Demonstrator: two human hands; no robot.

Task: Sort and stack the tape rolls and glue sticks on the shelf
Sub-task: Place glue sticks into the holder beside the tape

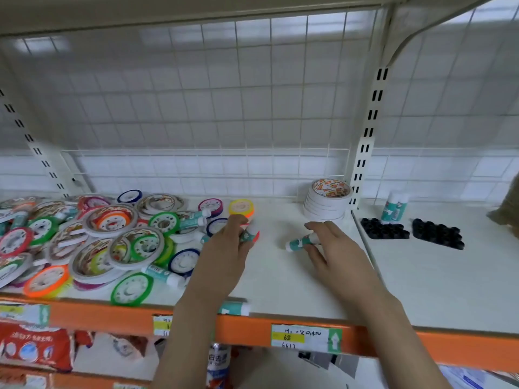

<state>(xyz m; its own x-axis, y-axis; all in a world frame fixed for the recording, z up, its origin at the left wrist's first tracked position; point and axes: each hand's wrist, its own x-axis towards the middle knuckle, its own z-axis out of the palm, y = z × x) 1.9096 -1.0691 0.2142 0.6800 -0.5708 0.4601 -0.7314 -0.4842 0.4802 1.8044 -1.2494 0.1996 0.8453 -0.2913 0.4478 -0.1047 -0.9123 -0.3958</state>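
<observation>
shelf [280,279]: big white board with an orange front edge, both hands reach in over it, wire grid behind

tape pile [92,237]: huge messy heap of tape rolls off to the left of the left hand, all colours, green, orange, pink, blue rims, some wide white ones with printed cores, lying flat or leaning on each other, a few glue sticks mixed in

white tape stack [327,203]: neat stack of wide white rolls at the back, just beyond the right hand, right by the upright post

black trays [410,231]: two dark bumpy things on the next section, to the right of the right hand

standing glue sticks [393,207]: couple of teal and white ones upright behind those trays

left hand [224,254]: fingers curled round a teal glue stick plus what looks like an orange bit of tape, kinda blurry so can't tell exactly

right hand [334,248]: grips a glue stick [302,242] lying sideways, white cap end pointing toward the left hand, low over the shelf board

yellow tape roll [241,207]: small one just past the left hand's fingertips

loose glue stick [234,308]: at the front lip of the shelf, beside the left wrist
</observation>
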